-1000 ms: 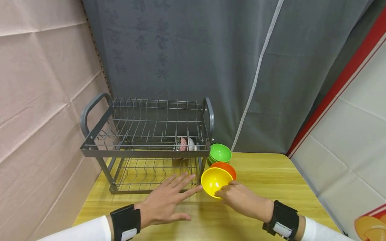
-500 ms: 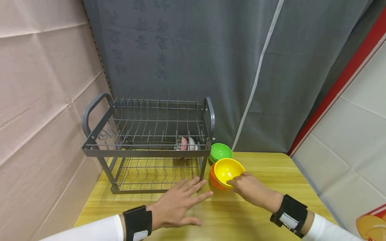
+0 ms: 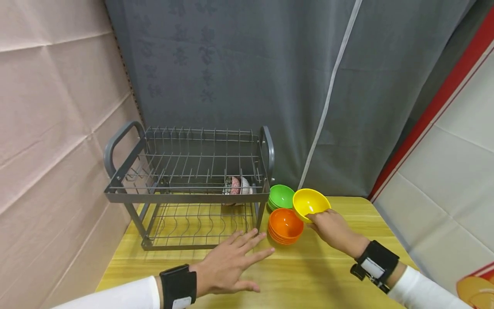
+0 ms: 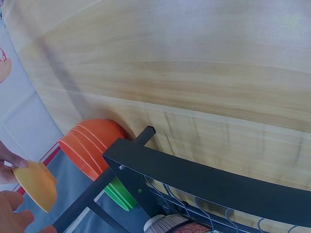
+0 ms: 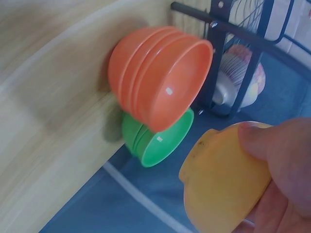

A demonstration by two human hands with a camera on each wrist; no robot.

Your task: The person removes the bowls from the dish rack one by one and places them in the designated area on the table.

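While the right hand [image 3: 333, 228] pinches the yellow bowl [image 3: 310, 203] by its rim, lifted over the desk's [image 3: 339, 274] far edge beside the orange bowls [image 3: 285, 225] and green bowls [image 3: 281, 196]; left hand [image 3: 227, 266] spread flat near the dish rack's [image 3: 185, 189] front corner.

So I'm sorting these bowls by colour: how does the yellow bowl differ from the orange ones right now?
The yellow bowl is a single bowl, gripped at its rim by the right hand and lifted clear of the table; the orange bowls sit nested in a stack on the table, untouched. The yellow bowl is tilted, while the orange bowls stand level, mouths up. Both look like the same plain round shape and similar size.
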